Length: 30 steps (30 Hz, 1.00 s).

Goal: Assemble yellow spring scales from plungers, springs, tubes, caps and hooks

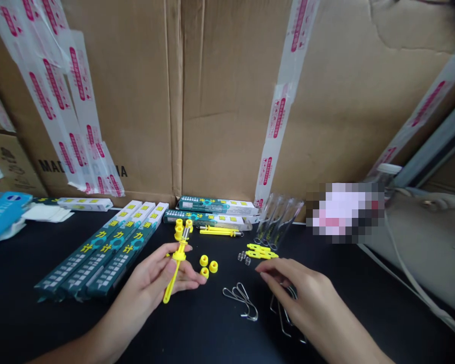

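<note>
My left hand (163, 275) is closed around a yellow spring scale rod (172, 278), which stands tilted with a yellow cap and a small metal spring at its upper end. My right hand (303, 288) hovers low over several bent metal hooks (280, 316), thumb and index fingertips together; whatever they may hold is too small to make out. Just beyond those fingertips lie flat yellow plastic pieces (260, 251) and small coiled springs (244, 258). Loose yellow caps (213, 266) rest beside my left fingers. Between the hands lie more metal hooks (240, 298).
Printed green and white boxes (109, 247) lie at the left, with others (216, 205) at the back. Yellow rods with springs (220, 231) lie before them. Transparent tubes (278, 222) lean at the back right. A large cardboard box (227, 101) walls off the rear.
</note>
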Motion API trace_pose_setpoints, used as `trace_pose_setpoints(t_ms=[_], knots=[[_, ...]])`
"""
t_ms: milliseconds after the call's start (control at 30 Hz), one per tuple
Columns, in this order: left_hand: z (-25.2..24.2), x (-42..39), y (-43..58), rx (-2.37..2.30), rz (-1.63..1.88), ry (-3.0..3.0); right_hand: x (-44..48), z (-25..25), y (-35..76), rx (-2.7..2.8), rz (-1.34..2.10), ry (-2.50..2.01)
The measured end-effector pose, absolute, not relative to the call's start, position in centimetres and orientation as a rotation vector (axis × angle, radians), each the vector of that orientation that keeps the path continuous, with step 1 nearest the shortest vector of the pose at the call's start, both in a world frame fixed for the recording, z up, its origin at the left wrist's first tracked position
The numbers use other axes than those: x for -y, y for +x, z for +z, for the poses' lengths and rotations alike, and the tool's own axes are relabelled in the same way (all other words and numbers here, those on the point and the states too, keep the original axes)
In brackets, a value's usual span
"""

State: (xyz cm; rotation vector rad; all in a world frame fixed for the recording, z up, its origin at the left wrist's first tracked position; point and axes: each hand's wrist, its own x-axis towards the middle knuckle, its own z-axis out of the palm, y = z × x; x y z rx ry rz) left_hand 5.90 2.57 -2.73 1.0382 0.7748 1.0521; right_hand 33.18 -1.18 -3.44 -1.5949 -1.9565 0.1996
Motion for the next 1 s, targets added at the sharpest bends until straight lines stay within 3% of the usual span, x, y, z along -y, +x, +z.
trace_pose_setpoints(t_ms=[367,1000], knots=[[-2.4,-2.1,5.8,-0.802,1.010,1.073,3.4,-4.5,29.6,2.181,0.319,-0.998],[-2.8,-2.0,5.5,-0.884,0.878,1.330,3.1,-4.4,29.6,2.145,0.280,-0.961]])
